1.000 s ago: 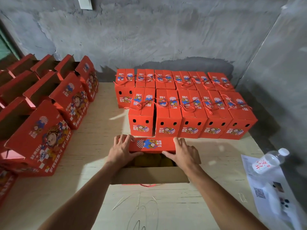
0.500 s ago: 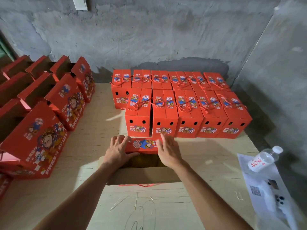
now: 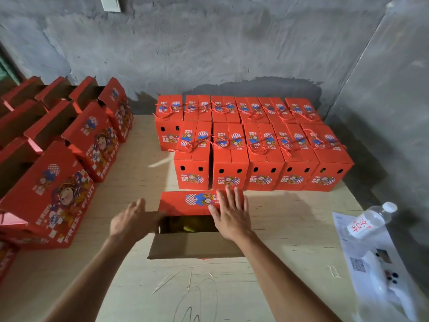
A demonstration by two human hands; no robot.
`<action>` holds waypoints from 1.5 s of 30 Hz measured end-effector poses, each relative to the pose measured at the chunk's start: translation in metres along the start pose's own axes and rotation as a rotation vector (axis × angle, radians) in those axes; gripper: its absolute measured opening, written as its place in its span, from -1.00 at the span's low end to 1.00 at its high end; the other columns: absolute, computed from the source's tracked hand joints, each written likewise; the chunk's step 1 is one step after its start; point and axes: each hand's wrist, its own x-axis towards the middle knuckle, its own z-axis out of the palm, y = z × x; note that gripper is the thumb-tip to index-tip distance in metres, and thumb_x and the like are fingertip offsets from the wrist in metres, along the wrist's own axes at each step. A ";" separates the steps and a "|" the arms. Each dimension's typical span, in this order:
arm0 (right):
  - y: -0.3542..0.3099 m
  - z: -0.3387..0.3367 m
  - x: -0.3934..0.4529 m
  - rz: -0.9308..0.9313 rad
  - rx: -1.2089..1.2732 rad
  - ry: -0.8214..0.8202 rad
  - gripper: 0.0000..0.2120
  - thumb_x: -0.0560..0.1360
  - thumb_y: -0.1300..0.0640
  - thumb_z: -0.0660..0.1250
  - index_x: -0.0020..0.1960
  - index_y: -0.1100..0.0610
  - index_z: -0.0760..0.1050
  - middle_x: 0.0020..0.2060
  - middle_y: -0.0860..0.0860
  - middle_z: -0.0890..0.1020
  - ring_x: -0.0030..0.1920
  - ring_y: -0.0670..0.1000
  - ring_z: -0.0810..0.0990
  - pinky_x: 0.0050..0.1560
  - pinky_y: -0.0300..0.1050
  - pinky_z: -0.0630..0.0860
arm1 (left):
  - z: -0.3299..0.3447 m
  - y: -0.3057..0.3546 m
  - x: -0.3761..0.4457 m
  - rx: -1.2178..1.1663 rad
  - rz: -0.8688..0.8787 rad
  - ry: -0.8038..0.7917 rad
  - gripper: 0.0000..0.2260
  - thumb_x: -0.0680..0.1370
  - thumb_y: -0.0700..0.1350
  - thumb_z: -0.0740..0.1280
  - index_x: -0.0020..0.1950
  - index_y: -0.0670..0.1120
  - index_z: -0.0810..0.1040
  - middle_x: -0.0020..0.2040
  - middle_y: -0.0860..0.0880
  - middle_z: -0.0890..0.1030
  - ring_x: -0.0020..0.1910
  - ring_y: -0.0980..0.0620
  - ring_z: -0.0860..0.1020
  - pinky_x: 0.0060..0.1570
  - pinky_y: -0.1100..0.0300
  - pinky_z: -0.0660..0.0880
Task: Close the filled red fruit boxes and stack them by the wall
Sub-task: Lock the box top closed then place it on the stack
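Dim soft daylight, wide-angle edge bending, slight motion blur

water bottle [image 3: 369, 221] lying on its side, right edge of wooden table [image 3: 144, 147]; resting on printed sheet [image 3: 362, 259] with QR code | grey concrete wall [image 3: 209, 47] behind; white switch plate [image 3: 111, 3] up top

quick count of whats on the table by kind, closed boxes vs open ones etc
Closed red boxes near the wall: 11 (6 back row, 5 front)
Box being closed under the left hand and right hand: 1
Open red boxes at left: at least 9, more may be cut off
Water bottle: 1
Printed sheet: 1
Total: at least 23
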 end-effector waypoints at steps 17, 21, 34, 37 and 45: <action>-0.006 -0.003 -0.007 -0.014 0.025 0.105 -0.38 0.69 -0.28 -0.14 0.67 -0.05 0.08 0.68 0.03 0.00 0.67 0.12 -0.14 0.63 0.20 -0.16 | 0.047 0.052 -0.030 -0.275 0.442 0.123 -0.48 0.69 0.06 -0.05 0.60 -0.08 0.30 0.63 -0.09 0.25 0.61 -0.13 0.18 0.52 -0.14 0.19; -0.002 -0.003 -0.021 -0.061 0.043 0.067 -0.26 0.68 -0.32 -0.17 0.69 0.13 -0.06 0.67 0.06 -0.09 0.66 0.04 -0.22 0.63 0.09 -0.27 | 0.047 0.052 -0.032 -0.304 0.408 0.120 -0.51 0.66 0.04 0.06 0.56 -0.07 0.34 0.59 -0.11 0.30 0.58 -0.17 0.23 0.56 -0.16 0.10; 0.035 -0.030 -0.088 -0.317 -0.016 -0.274 0.40 0.22 -0.78 0.05 0.65 0.13 -0.35 0.58 0.02 -0.47 0.55 -0.04 -0.54 0.60 0.05 -0.38 | 0.043 0.046 -0.041 -0.274 0.372 0.199 -0.64 0.57 0.23 0.17 0.09 0.07 0.64 0.14 0.05 0.57 0.10 -0.05 0.45 0.12 0.01 0.39; 0.029 -0.028 -0.090 -0.312 -0.057 -0.348 0.42 0.17 -0.80 0.06 0.66 0.12 -0.30 0.58 0.06 -0.47 0.53 0.00 -0.57 0.58 0.09 -0.42 | 0.034 0.046 -0.044 -0.264 0.380 0.096 -0.67 0.66 0.14 0.18 0.26 0.05 0.63 0.27 0.04 0.55 0.23 -0.08 0.46 0.24 -0.04 0.43; 0.025 -0.041 -0.080 -0.269 -0.083 -0.432 0.25 0.29 -0.73 0.05 0.69 0.07 -0.09 0.62 0.12 -0.34 0.59 0.09 -0.45 0.61 0.13 -0.34 | 0.014 0.049 -0.057 -0.309 0.380 -0.106 -0.59 0.70 0.20 0.08 0.31 0.05 0.60 0.38 0.12 0.50 0.40 0.05 0.42 0.34 -0.10 0.45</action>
